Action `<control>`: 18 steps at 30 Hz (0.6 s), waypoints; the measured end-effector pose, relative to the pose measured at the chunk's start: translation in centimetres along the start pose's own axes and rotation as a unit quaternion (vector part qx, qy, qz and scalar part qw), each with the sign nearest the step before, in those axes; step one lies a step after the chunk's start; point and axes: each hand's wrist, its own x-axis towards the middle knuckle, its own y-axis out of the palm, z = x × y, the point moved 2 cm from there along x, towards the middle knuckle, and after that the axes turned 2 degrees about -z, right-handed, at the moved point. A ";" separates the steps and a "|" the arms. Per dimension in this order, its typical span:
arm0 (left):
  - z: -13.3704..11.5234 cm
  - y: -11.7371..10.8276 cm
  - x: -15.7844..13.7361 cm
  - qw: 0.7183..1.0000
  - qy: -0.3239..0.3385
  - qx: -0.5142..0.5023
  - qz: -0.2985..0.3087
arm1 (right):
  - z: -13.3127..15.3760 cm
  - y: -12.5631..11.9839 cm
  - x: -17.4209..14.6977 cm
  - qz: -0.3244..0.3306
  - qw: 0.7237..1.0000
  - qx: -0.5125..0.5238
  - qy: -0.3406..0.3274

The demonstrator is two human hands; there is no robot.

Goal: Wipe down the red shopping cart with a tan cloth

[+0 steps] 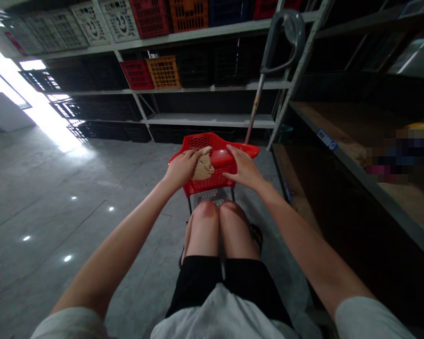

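In front of my knees stands a small red plastic shopping cart [221, 179] with slotted basket walls and thin dark legs. A crumpled beige cloth [204, 168] lies against its smooth upper part. My left hand [184, 165] presses over the cloth's left edge with bent fingers, at the basket's left side. On the right side, my right hand [245, 165] rests against the red plastic, thumb and fingers apart, with no cloth in it. Part of the basket is hidden behind both hands and the cloth.
A white metal rack [212, 87] behind the cart holds red, orange, white and dark crates. A pole with a grey loop handle [268, 61] rises behind the cart. Close on my right is a wooden shelf [342, 127]. Grey tiled floor [102, 226] extends left.
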 end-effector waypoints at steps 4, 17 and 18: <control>-2.1 0.2 1.6 0.997 -0.074 0.002 0.008 | 0.1 1.5 -0.4 -0.039 0.998 -0.040 0.023; -3.3 1.0 2.6 0.998 -0.013 0.055 -0.009 | -0.8 0.9 -1.0 -0.023 0.999 -0.046 -0.003; -1.9 0.8 1.2 0.998 -0.025 0.063 0.000 | -0.4 1.0 -0.9 -0.034 0.999 -0.042 0.002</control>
